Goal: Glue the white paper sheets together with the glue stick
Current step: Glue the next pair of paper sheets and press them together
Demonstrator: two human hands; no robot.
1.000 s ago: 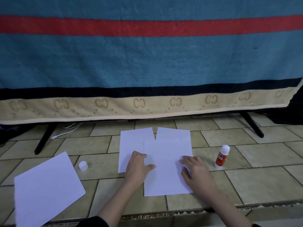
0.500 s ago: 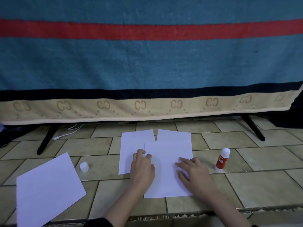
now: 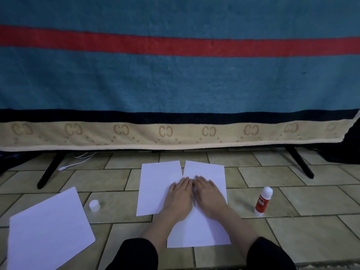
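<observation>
Three overlapping white paper sheets lie on the tiled floor in front of me: a left sheet (image 3: 153, 188), a right sheet (image 3: 210, 170) and a top sheet (image 3: 200, 230) laid over both. My left hand (image 3: 180, 197) and my right hand (image 3: 209, 195) lie side by side, fingers straight, pressing flat on the top sheet near its upper edge. The red glue stick (image 3: 263, 201) stands upright and uncapped on the floor to the right of the sheets. Its white cap (image 3: 94, 205) sits on the floor to the left.
A separate white sheet (image 3: 48, 230) lies at the lower left. A blue blanket (image 3: 175, 84) with a red stripe hangs over a stand with black legs (image 3: 50, 168) behind the sheets. A white cable (image 3: 78, 162) lies under it.
Both hands slid up and inward over the top sheet, from apart on its sides to side by side at its upper middle. The view moved closer.
</observation>
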